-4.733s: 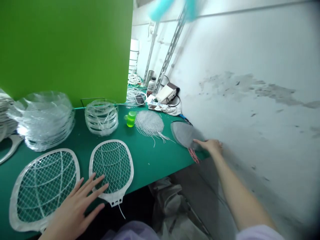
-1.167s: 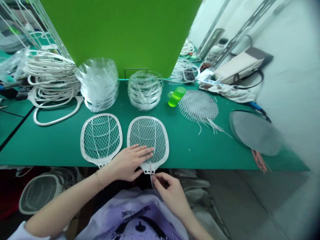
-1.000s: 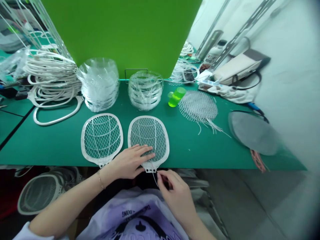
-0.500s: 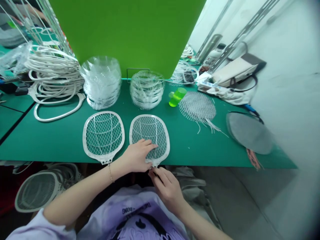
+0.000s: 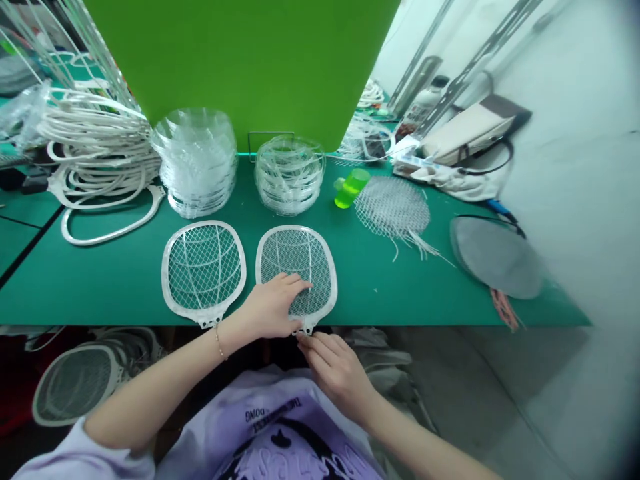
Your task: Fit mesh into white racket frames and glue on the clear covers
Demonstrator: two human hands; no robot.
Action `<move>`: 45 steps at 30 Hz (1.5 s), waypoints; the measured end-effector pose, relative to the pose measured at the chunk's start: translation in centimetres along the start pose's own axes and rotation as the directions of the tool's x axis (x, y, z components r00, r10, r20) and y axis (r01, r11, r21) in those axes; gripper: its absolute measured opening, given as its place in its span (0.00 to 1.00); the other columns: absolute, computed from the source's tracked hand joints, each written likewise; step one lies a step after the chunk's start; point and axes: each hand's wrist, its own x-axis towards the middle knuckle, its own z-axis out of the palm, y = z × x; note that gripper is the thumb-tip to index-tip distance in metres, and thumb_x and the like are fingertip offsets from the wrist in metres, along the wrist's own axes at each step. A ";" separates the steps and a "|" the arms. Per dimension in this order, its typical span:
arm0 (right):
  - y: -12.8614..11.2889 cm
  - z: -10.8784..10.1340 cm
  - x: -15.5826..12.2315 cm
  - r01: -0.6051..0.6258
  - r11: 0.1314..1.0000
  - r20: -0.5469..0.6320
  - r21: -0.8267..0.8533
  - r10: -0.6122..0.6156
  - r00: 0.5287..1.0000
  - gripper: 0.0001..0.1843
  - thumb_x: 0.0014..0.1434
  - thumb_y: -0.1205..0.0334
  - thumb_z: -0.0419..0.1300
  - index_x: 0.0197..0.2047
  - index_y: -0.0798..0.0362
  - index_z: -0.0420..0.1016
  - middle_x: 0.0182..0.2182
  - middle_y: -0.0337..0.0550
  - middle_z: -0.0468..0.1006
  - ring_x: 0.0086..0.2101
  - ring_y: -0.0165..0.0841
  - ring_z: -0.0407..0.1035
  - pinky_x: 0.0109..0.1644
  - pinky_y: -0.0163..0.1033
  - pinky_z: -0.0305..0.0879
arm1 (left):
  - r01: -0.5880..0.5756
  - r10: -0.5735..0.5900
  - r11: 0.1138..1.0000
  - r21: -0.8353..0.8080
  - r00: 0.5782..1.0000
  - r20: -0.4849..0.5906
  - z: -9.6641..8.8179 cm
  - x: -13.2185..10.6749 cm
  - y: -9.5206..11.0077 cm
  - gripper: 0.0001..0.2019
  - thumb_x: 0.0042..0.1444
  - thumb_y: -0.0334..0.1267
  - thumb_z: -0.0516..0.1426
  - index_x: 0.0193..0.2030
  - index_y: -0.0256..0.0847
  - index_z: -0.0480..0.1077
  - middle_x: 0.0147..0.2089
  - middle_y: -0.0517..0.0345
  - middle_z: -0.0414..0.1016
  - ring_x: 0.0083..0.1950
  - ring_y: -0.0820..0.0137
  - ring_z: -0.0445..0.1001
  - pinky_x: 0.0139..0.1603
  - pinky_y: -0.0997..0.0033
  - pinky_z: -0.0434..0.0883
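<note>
Two white swatter heads with wire mesh lie side by side at the near edge of the green table (image 5: 100,287). My left hand (image 5: 273,307) lies flat on the lower part of the right swatter head (image 5: 320,260), fingers stretched over its mesh. Just below the table edge, my right hand (image 5: 333,363) has its fingertips pinched together at that head's short neck. What they pinch is hidden. The left swatter head (image 5: 203,267) lies untouched beside my left wrist.
Two stacks of clear plastic covers (image 5: 195,160) (image 5: 289,175) stand before a green board (image 5: 240,60). A pile of white frames (image 5: 95,143) sits far left. To the right lie a green bottle (image 5: 351,188), loose mesh (image 5: 393,208), a grey mesh disc (image 5: 493,257) and a bag (image 5: 470,130).
My right hand left the grey disc and came to the right head's neck, where it pinched a thin white wire and moved up to the neck. My left hand stayed on the mesh.
</note>
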 end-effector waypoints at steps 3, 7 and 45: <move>0.2 -0.7 -0.8 0.000 1.000 -0.066 0.021 0.002 0.998 0.15 0.64 0.56 0.62 0.50 0.55 0.76 0.43 0.50 0.83 0.43 0.39 0.76 0.44 0.44 0.72 | 0.001 -0.001 1.000 -0.012 1.000 0.003 -0.2 0.0 0.1 0.33 0.52 0.40 0.64 0.66 0.44 0.64 0.61 0.50 0.72 0.62 0.54 0.69 0.60 0.53 0.71; 1.2 0.7 -2.3 -0.016 0.999 -0.184 0.038 0.023 0.983 0.24 0.61 0.69 0.62 0.60 0.56 0.71 0.44 0.52 0.83 0.46 0.38 0.77 0.49 0.43 0.76 | 0.028 -0.028 0.999 0.029 1.000 -0.007 -0.2 0.3 0.6 0.34 0.51 0.41 0.65 0.65 0.42 0.64 0.60 0.50 0.73 0.60 0.53 0.70 0.55 0.54 0.75; 1.9 0.0 0.6 0.269 0.956 -0.002 -0.116 -0.271 0.963 0.20 0.67 0.77 0.48 0.33 0.59 0.80 0.30 0.50 0.80 0.34 0.35 0.73 0.37 0.39 0.72 | 0.041 -0.040 0.993 0.107 0.999 -0.006 0.1 0.4 1.8 0.32 0.46 0.35 0.61 0.61 0.36 0.64 0.56 0.49 0.72 0.54 0.53 0.68 0.49 0.54 0.74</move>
